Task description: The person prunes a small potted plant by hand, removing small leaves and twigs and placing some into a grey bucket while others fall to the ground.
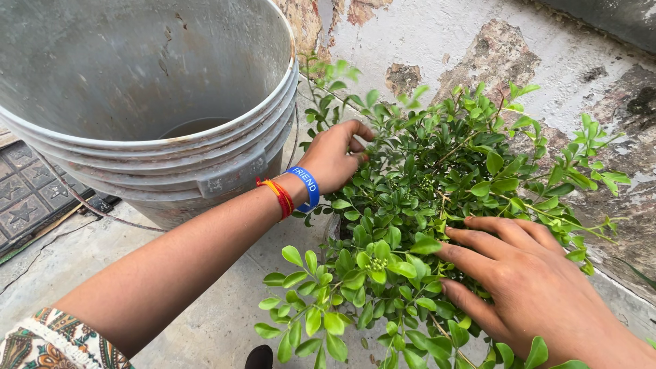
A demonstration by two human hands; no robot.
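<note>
A bushy potted plant [437, 205] with small glossy green leaves fills the middle and right of the head view. My left hand [335, 156] reaches into its upper left foliage, fingers curled among the twigs; whether it grips one is hidden by leaves. A blue band and red threads circle that wrist. My right hand [526, 280] rests on the leaves at the lower right, fingers spread and pointing left, parting the greenery. The pot itself is mostly hidden under the leaves.
A large grey plastic bucket [205, 160] with a little water in its bottom stands at the upper left, close to my left forearm. A peeling plastered wall [478, 48] runs behind the plant. Patterned dark tiles [27, 198] lie at the far left on the concrete floor.
</note>
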